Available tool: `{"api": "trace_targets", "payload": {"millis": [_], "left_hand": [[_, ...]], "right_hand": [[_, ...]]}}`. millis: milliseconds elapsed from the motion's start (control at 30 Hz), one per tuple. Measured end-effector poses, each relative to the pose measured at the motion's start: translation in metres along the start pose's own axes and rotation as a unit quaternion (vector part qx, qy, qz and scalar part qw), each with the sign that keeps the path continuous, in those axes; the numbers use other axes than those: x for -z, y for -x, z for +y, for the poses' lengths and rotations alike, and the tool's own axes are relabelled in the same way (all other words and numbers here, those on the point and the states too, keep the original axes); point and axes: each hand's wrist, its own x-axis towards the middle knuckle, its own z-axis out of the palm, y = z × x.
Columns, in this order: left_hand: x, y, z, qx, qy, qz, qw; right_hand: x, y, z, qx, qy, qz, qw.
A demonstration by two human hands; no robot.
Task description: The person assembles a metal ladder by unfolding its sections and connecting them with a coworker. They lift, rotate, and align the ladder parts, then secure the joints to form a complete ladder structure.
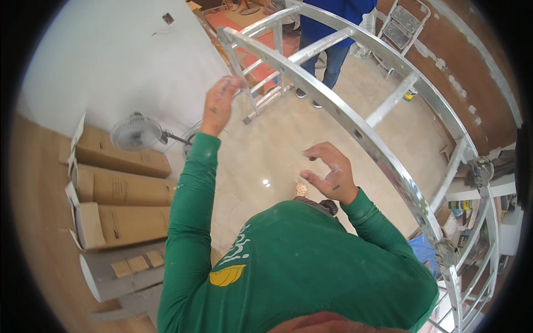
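Note:
A folding aluminium ladder (355,114) arches across the view from upper left to lower right, its rungs joining two long rails. My left hand (218,108) is raised beside the ladder's far left end, fingers extended toward its leg and slightly blurred at the tips. Whether they touch the metal I cannot tell. Over the floor in front of my chest, my right hand (335,173) is open, thumb and curved fingers apart with nothing between them. It sits left of the near rail, apart from it. Round hinges (447,252) join the ladder's sections at the right.
A person (333,53) in blue stands behind the ladder. At the left are a fan (136,132) and several long cardboard boxes (125,186) against the wall. A step stool (401,28) leans at the upper right. Shelves (480,188) with assorted items stand at the right.

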Motion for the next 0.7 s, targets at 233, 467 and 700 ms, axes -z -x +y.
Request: {"api": "trace_targets", "payload": {"millis": [233,467,700], "left_hand": [[0.093,-0.172,-0.069,-0.054,-0.054,0.014,0.997],[0.078,-0.355,-0.181,-0.105,-0.157,-0.17,0.967],[0.037,-0.391,-0.227,-0.116,-0.164,-0.422,0.884]], "right_hand": [[0.0,-0.159,0.001,0.074,0.19,0.076,0.976],[0.016,-0.193,0.024,-0.26,0.462,-0.053,0.846],[0.042,-0.205,0.012,-0.494,0.278,-0.107,0.817]]}}
